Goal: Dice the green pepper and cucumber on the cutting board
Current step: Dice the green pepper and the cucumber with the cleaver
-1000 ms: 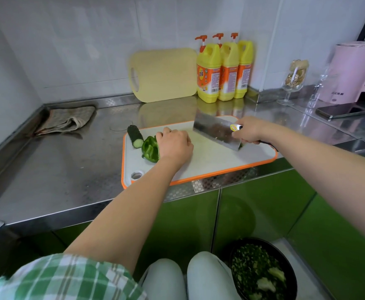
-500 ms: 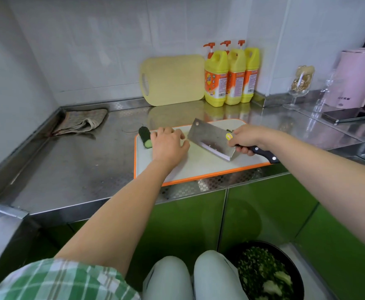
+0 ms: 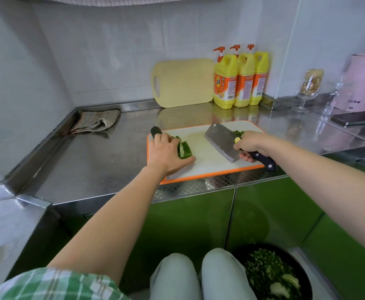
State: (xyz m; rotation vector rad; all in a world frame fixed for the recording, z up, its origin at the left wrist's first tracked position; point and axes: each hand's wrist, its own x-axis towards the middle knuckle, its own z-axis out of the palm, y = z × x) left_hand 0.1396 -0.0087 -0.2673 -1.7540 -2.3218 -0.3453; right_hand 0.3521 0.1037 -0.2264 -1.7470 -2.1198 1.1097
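Gripping the cleaver [image 3: 219, 141] at the cutting board's [image 3: 201, 148] 3 o'clock, the right hand [image 3: 249, 144] faces the left hand [image 3: 166, 155] holding the green pepper [image 3: 184, 150] at 9 o'clock.

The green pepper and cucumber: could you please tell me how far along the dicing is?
Done: a small pile of chopped green lies behind the right hand. In hand: the left hand holds a green pepper piece while the right grips the cleaver, apart from it. Left: that piece and the cucumber.
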